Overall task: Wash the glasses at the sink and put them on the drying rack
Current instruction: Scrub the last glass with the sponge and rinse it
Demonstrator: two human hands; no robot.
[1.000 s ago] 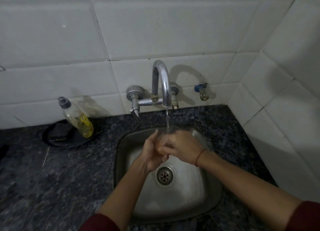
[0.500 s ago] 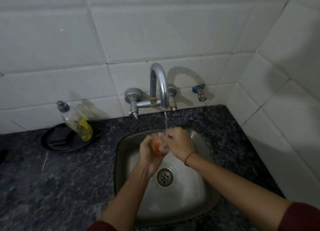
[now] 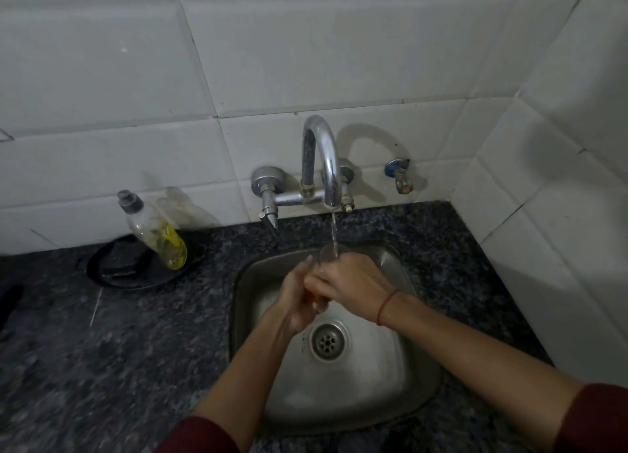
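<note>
A soap bottle (image 3: 159,234) stood on the counter (image 3: 102,350) at the left, by the wall. Over the sink (image 3: 390,367), the left hand (image 3: 298,298) curled its fingers round a clear glass (image 3: 325,253) under the tap's (image 3: 328,167) thin stream. The right hand (image 3: 353,282) gripped the same glass from the other side.

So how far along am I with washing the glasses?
Nothing looks finished: no washed glass or drying rack is in view. In hand: the left hand and right hand grip one clear glass under the faucet, whose water is running, over the sink. Left: finish rinsing it and rack it; any other glasses are out of view.
</note>
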